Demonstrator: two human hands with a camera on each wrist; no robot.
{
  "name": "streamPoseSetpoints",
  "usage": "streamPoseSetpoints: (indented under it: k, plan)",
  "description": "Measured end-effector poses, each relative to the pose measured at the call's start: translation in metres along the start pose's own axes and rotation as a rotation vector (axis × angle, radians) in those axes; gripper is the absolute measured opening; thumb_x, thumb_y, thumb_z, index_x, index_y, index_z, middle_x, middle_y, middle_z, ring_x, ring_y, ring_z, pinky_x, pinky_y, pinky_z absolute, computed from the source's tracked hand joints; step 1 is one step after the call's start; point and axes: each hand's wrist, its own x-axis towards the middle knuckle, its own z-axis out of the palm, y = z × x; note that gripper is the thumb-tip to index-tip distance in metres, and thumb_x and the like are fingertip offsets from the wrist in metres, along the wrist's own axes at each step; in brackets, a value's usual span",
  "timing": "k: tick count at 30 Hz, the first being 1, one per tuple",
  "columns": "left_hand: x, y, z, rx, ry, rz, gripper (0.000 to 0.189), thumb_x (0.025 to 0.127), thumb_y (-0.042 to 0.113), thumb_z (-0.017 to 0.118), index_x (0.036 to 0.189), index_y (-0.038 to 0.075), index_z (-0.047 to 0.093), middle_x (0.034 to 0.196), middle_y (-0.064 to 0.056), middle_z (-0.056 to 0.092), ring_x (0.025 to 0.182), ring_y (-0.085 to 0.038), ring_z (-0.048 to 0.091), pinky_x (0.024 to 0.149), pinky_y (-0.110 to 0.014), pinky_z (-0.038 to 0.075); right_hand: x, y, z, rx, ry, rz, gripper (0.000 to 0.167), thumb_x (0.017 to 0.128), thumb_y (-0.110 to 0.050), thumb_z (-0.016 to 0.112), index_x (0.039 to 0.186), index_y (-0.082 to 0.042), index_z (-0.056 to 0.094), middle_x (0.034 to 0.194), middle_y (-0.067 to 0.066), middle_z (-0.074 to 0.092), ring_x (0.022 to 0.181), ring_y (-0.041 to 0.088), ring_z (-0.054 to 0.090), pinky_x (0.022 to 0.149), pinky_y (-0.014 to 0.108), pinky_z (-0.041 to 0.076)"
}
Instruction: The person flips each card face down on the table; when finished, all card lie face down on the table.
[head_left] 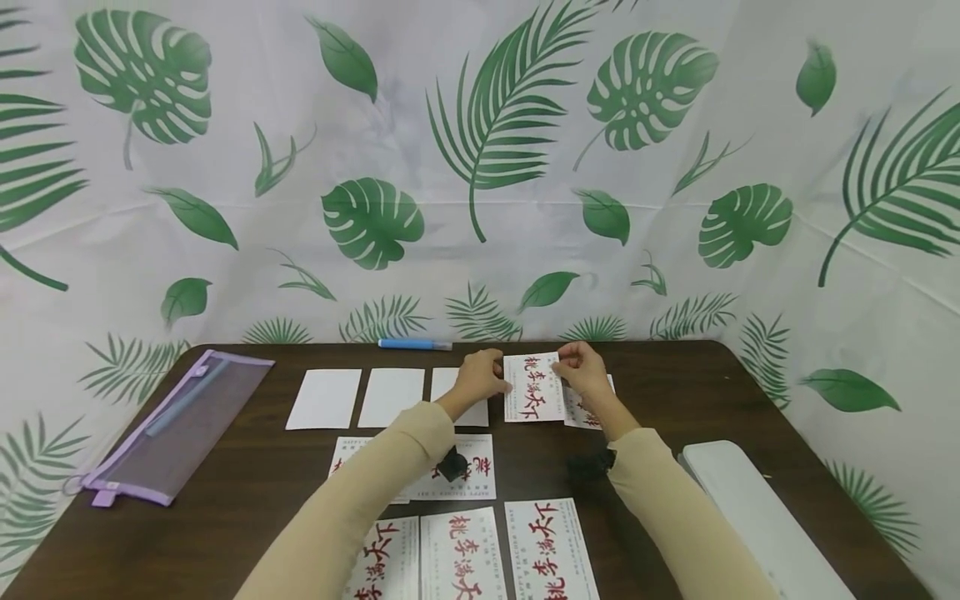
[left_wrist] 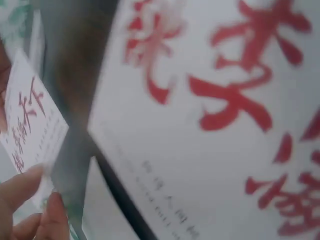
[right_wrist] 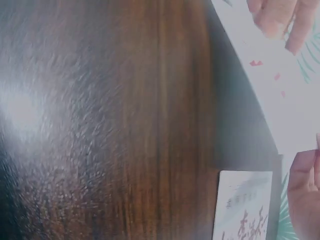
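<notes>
Above the far part of the table, a white card (head_left: 534, 387) with red brush characters is held upright between both hands. My left hand (head_left: 478, 379) pinches its left edge, thumb in front, as the left wrist view also shows with the card (left_wrist: 31, 112). My right hand (head_left: 587, 375) pinches its upper right corner. Partly behind the right hand lies another printed card (head_left: 581, 412). White blank-faced cards (head_left: 324, 398) lie in a row to the left, the nearest partly covered by my left hand. The right wrist view shows the held card (right_wrist: 270, 75) washed out.
More red-lettered cards (head_left: 465, 558) lie in two nearer rows, partly under the left forearm. A blue marker (head_left: 408, 343) lies at the back edge. On the left is a purple-edged mesh pouch (head_left: 202, 433); on the right, a long white object (head_left: 757, 517).
</notes>
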Motion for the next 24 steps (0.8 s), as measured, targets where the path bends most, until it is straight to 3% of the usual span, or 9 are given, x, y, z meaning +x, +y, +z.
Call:
streamPoseSetpoints:
  k: [3,6,9,12,17,21,24]
  plan:
    - [-0.004,-0.004,-0.010,-0.240,0.043,-0.024,0.049,0.080,0.005,0.073,0.125,0.000,0.056,0.103,-0.014,0.063,0.079,-0.020,0.066,0.065,-0.023,0.055,-0.003,-0.004,0.001,0.135,-0.058,0.039,0.025,0.087,0.002,0.059,0.111,0.001,0.049,0.078,-0.004,0.054,0.069,0.006,0.053,0.064,0.021,0.048]
    - [-0.008,-0.005,-0.019,-0.436,0.048,-0.076,0.034,0.082,0.001,0.069,0.115,0.000,0.062,0.099,-0.012,0.063,0.082,-0.020,0.064,0.071,-0.026,0.056,-0.006,-0.006,0.004,0.209,-0.090,0.056,0.025,0.088,0.002,0.059,0.110,-0.001,0.048,0.076,-0.006,0.054,0.069,0.005,0.054,0.063,0.020,0.047]
    - [-0.011,-0.005,-0.023,-0.545,0.046,-0.128,0.025,0.084,0.001,0.067,0.110,0.001,0.064,0.089,-0.006,0.059,0.077,-0.015,0.061,0.071,-0.027,0.056,-0.010,-0.007,0.010,0.252,-0.096,0.066,0.026,0.088,0.003,0.059,0.111,0.001,0.048,0.075,-0.007,0.056,0.069,0.004,0.055,0.061,0.019,0.047]
    - [-0.012,-0.003,-0.026,-0.628,0.070,-0.158,0.024,0.086,-0.001,0.064,0.110,0.000,0.062,0.083,0.000,0.052,0.069,-0.010,0.056,0.067,-0.025,0.056,-0.016,-0.010,0.017,0.246,-0.032,0.047,0.027,0.087,0.003,0.061,0.112,0.005,0.051,0.076,-0.004,0.057,0.067,0.004,0.055,0.063,0.021,0.049]
    - [-0.011,0.005,-0.034,-0.683,0.203,-0.124,0.024,0.083,-0.008,0.059,0.108,-0.006,0.060,0.080,-0.002,0.049,0.058,-0.009,0.050,0.055,-0.021,0.053,-0.027,-0.023,0.034,0.111,0.131,-0.139,0.023,0.080,0.002,0.069,0.101,0.010,0.061,0.078,0.008,0.060,0.068,0.005,0.052,0.061,0.015,0.045]
    - [-0.011,0.013,-0.037,-0.691,0.319,-0.099,0.025,0.080,-0.011,0.055,0.105,-0.009,0.059,0.079,-0.004,0.049,0.057,-0.010,0.049,0.051,-0.021,0.051,-0.038,-0.033,0.050,-0.082,0.101,-0.318,0.023,0.076,-0.004,0.075,0.095,0.005,0.066,0.079,0.014,0.062,0.069,0.012,0.054,0.060,0.014,0.043]
    - [-0.011,0.019,-0.036,-0.708,0.356,-0.090,0.024,0.079,-0.011,0.055,0.103,-0.009,0.059,0.078,-0.004,0.049,0.059,-0.011,0.050,0.051,-0.021,0.051,-0.044,-0.036,0.058,-0.217,0.089,-0.433,0.025,0.074,-0.009,0.079,0.092,0.001,0.066,0.079,0.012,0.061,0.070,0.015,0.056,0.061,0.017,0.045]
